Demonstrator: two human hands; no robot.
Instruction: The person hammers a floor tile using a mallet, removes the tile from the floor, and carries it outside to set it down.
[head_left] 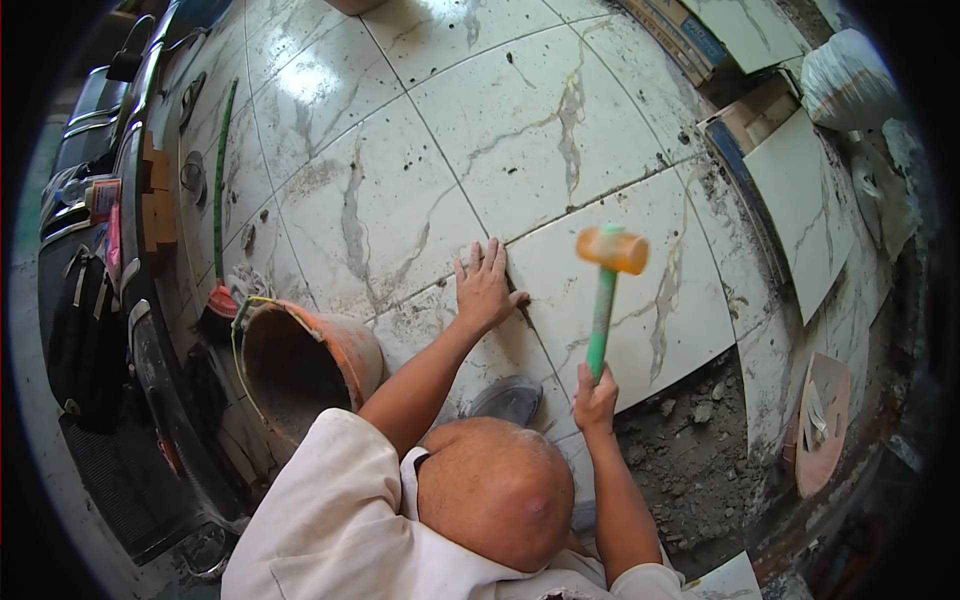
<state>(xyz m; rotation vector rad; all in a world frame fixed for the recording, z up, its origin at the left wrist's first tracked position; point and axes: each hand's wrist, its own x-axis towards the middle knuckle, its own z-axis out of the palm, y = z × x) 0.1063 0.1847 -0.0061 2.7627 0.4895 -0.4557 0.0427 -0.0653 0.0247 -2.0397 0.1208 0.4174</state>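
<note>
Green-handled mallet (606, 290) sits in your closed right hand (595, 400) over the tile (690, 310), and your left hand (484, 297) lies flat, fingers spread, on the floor (315, 220), likely to prop you up.

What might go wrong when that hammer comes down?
The orange-headed mallet with a green handle, held in the right grip, might slip sideways and hurt the left grip, a bare hand lying flat close by.

The white, grey-veined square tile might crack if hit too hard, perhaps most easily along its edge beside the patch of loose grey rubble.
</note>
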